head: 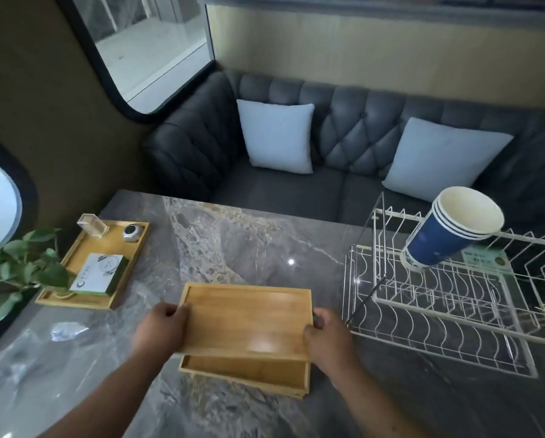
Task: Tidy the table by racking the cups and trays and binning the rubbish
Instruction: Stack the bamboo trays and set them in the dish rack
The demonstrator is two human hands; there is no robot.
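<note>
- Left hand (162, 327): the thumb lies on the left rim of the top tray (249, 320). The other fingers are tucked out of sight beneath it, so the hand is clamped on that short edge.
- Right hand (326, 338): the fingers (318, 317) curl round the tray's right edge at its near corner, on the side facing the wire rack (438, 311).
- The top tray is bamboo, held open side up between both hands, just left of the rack and apart from it.
- A lower tray (245, 373) lies on the marble table (233, 241) directly beneath the held one, also left of the rack. Whether the two touch cannot be told.
- A stack of blue paper cups (448, 229) leans tilted on the rack's upper tier, mouths toward the camera.
- Well left of the rack a third bamboo tray (84, 245) holds a tissue box (99, 275), a small round gadget (132, 232) and a clear holder (92, 225).
- Further left of the rack is a leafy plant (18, 270), with crumpled clear plastic (65, 330) on the table nearer the camera.
- Beyond the rack stands a dark tufted sofa (343, 128) with two pale cushions (275, 135).
</note>
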